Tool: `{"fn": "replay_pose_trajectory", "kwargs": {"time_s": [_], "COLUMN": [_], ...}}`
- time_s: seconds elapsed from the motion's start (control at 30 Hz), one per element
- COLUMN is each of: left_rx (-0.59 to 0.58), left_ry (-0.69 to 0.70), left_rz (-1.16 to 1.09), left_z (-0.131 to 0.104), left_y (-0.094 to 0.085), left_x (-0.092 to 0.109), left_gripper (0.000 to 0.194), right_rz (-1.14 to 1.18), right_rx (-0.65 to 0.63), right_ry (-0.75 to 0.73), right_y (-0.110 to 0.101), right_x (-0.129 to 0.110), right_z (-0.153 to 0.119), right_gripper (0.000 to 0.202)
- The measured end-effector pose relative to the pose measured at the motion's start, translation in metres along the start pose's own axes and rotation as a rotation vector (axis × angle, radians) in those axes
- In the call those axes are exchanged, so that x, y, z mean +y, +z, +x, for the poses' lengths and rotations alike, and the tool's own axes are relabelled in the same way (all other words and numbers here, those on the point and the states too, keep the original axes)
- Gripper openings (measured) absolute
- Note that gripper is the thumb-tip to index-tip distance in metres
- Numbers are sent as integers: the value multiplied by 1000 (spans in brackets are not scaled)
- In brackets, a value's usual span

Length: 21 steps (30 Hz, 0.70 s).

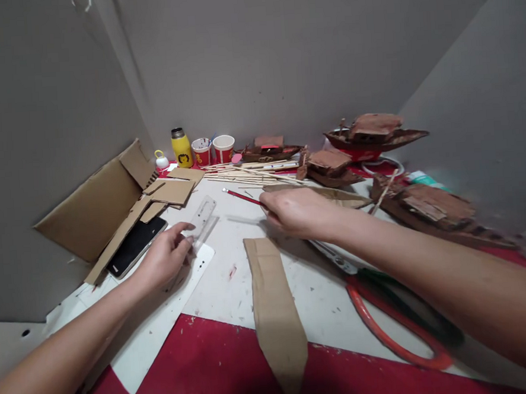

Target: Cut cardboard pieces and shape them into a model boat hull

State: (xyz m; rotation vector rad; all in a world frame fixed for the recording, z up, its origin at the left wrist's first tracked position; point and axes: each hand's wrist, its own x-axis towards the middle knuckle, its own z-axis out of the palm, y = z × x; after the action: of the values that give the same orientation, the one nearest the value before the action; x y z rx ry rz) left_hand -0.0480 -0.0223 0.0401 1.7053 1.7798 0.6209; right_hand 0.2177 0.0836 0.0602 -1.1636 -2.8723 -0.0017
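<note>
My left hand [166, 253] is closed on a clear plastic ruler [206, 212], tilted above a white sheet of paper [160, 334]. A thin dark red pencil [243, 196] sticks out leftward from the closed fingers of my right hand [290, 212]. Between the hands, nearer to me, lies a strip of brown cardboard [276, 303] with a pointed near end. Large scissors [400, 331] with one red and one green handle rest under my right forearm, which partly covers them. Behind my right hand is another cardboard piece [345, 195], partly hidden.
At the left are cardboard scraps [171, 191], a big cardboard sheet [94, 207] and a dark phone [136, 246]. Wooden sticks [248, 174], paper cups [223, 149] and a yellow bottle [180, 148] stand behind. Several brown model boats [437, 210] line the back and right.
</note>
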Motion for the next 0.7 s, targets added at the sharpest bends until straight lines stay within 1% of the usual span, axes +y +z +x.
{"fn": "replay_pose_trajectory", "kwargs": {"time_s": [0.07, 0.1, 0.13, 0.17, 0.2, 0.23, 0.3, 0.33, 0.37, 0.43, 0.5, 0.53, 0.57, 0.63, 0.7], "left_rx": [-2, -10, -25, -43, -58, -68, -70, -72, -85, -97, -97, -88, -73, -19, 81], "left_ry": [7, 17, 34, 56, 87, 123, 208, 254, 305, 331, 358, 367, 369, 335, 231], "left_rz": [-118, -165, -192, -192, -160, -111, 19, 89, 155, 205, 253, 275, 298, 353, 437], "left_z": [0, 0, 0, 1, 1, 3, 6, 8, 10, 14, 14, 12, 10, 3, -4], "left_y": [-1, 0, 2, 5, 9, 14, 27, 34, 41, 51, 54, 52, 48, 34, 15], "left_x": [4, 7, 10, 13, 17, 20, 27, 30, 32, 36, 38, 38, 36, 28, 14], "left_gripper": [42, 43, 44, 44, 43, 42, 41, 41, 42, 40, 34, 33, 33, 35, 38], "right_rz": [122, 282, 495, 721, 897, 1021, 1225, 1311, 1378, 1447, 1463, 1467, 1467, 1456, 1441], "right_rx": [26, 42, 54, 33, 25, 27, 22, 13, 8, 36, 108, 139, 150, 121, 88], "right_ry": [59, 94, 149, 221, 298, 356, 443, 456, 462, 468, 487, 499, 509, 528, 531], "right_y": [-3, -1, 3, 9, 16, 24, 39, 44, 48, 51, 51, 50, 50, 51, 52], "right_x": [3, 2, -1, -6, -12, -19, -34, -41, -47, -54, -55, -54, -52, -48, -47], "right_z": [-23, -35, -47, -59, -69, -78, -90, -94, -97, -99, -101, -101, -101, -102, -102], "right_gripper": [14, 14, 14, 14, 13, 11, 11, 13, 15, 16, 16, 17, 19, 24, 28]}}
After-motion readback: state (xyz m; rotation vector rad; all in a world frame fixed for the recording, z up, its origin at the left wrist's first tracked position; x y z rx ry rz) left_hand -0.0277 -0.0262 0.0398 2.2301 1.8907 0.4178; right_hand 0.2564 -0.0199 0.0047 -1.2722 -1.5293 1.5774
